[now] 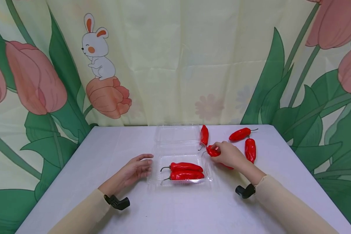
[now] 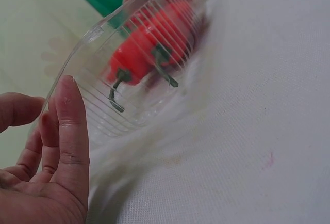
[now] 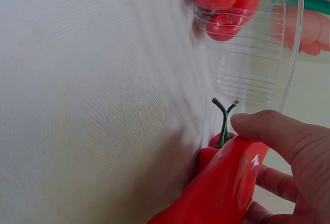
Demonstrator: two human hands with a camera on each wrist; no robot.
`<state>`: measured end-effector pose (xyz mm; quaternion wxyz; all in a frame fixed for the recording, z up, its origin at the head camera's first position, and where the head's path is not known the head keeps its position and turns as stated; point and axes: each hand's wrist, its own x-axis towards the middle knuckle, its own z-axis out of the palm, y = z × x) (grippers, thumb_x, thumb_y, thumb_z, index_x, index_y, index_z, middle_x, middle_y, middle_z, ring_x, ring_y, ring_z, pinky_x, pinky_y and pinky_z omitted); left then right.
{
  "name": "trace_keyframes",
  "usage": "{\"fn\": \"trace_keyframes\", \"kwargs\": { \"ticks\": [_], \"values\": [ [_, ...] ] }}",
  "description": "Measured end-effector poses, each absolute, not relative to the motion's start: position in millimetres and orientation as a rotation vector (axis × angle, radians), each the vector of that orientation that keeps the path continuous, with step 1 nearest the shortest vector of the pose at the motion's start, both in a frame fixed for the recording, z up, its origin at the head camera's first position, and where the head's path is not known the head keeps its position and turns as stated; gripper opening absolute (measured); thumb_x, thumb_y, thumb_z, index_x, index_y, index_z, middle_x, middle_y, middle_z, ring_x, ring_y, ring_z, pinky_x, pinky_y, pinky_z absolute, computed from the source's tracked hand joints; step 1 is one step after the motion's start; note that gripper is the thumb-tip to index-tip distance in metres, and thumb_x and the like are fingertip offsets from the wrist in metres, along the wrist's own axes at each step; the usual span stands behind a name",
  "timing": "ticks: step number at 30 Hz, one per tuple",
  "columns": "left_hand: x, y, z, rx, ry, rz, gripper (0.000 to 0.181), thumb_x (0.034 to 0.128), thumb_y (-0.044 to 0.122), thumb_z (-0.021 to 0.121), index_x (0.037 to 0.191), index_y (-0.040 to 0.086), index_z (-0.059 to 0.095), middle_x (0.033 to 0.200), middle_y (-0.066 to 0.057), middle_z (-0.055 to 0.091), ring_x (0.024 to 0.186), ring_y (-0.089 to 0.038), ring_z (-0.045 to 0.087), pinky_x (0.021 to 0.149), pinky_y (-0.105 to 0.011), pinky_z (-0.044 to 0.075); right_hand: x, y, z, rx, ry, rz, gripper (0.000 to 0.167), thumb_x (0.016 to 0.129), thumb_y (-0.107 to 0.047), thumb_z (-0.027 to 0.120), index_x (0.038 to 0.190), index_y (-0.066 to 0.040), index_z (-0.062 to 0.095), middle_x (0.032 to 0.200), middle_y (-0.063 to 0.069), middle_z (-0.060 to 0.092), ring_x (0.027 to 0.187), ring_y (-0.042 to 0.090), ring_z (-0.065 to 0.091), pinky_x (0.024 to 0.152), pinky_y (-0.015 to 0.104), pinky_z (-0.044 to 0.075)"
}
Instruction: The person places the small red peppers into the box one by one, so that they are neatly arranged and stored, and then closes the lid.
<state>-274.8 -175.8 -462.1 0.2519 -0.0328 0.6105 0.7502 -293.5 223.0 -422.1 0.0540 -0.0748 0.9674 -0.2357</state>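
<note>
A clear plastic container [image 1: 161, 169] stands with its lid [image 1: 176, 135] folded back. Two red peppers [image 1: 185, 175] lie side by side in it, green stems pointing left. At its left edge is my left hand [image 1: 136, 171], palm inward and fingers loosely extended; in the left wrist view, thumb and fingertips of this hand [image 2: 64, 152] lie beside the clear rim [image 2: 77, 48]. Right of the container, my right hand [image 1: 229, 156] pinches a red pepper [image 1: 212, 151]. The right wrist view shows the thumb on this pepper [image 3: 221, 182], with another red pepper [image 3: 206, 158] partly hidden behind it.
One red pepper [image 1: 204, 135] lies by the lid's right side. Further right are two others, one pepper [image 1: 240, 134] near the back edge and one [image 1: 250, 149] beyond my right wrist. A white cloth [image 1: 175, 211] covers the table; a printed curtain [image 1: 178, 65] hangs behind.
</note>
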Motion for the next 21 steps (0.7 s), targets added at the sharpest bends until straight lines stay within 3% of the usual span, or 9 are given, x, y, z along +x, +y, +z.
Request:
{"fn": "trace_keyframes", "kwargs": {
  "ticks": [21],
  "values": [
    [-275,-176,-461,-0.101,1.653,2.036,0.044,0.1021,0.009,0.063,0.142,0.005,0.045,0.095,-0.002,0.064,0.074,-0.012,0.066,0.072,-0.026,0.062,-291,222,-399,-0.191,2.996,-0.83,0.06,0.076,-0.026,0.09,0.123,-0.001,0.062,0.107,0.018,0.069,0.091,0.03,0.065,0.071,0.04,0.064]
  ]
}}
